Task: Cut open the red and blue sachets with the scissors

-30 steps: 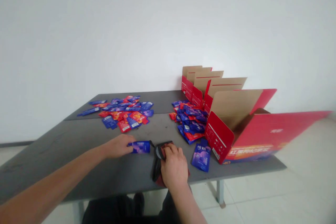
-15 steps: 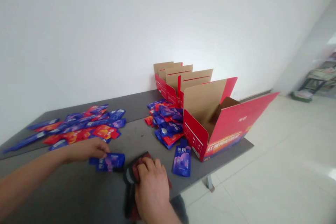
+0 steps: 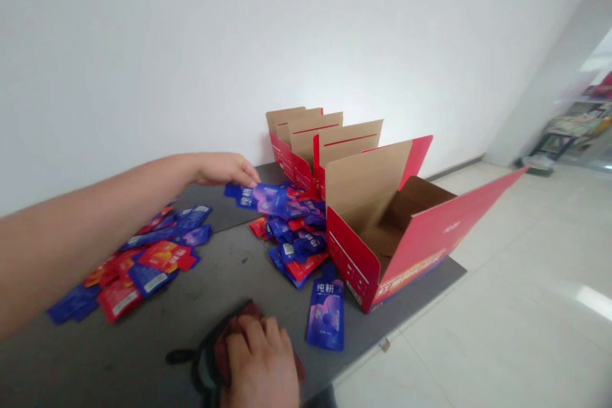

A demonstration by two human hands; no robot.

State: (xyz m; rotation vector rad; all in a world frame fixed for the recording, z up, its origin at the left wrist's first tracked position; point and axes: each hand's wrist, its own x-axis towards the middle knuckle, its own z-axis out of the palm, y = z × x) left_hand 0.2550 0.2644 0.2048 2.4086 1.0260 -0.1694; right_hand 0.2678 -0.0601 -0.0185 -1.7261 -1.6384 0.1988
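My left hand point(image 3: 225, 169) reaches forward, its fingers pinching one end of a blue pouch point(image 3: 268, 199) with purple fruit printed on it. That pouch is over the back of a heap of blue and red pouches point(image 3: 306, 243). Low in the view, my right hand point(image 3: 262, 360) is closed over a dark red and black object point(image 3: 210, 350) on the table; its kind I cannot make out, and my fingers cover much of it. Right of this hand, a single blue pouch point(image 3: 326, 315) lies flat, printed side up.
An open red carton point(image 3: 351, 261) stands at the table's right edge, flaps raised. Behind it is a row of similar open cartons point(image 3: 299, 162). More blue and red pouches point(image 3: 162, 256) lie spread on the grey table point(image 3: 229, 268) at left. A white wall rises behind.
My left hand has carried the blue pouch forward and right, from beside my right hand to the heap near the cartons. My right hand stays on the dark object. The view has shifted slightly.
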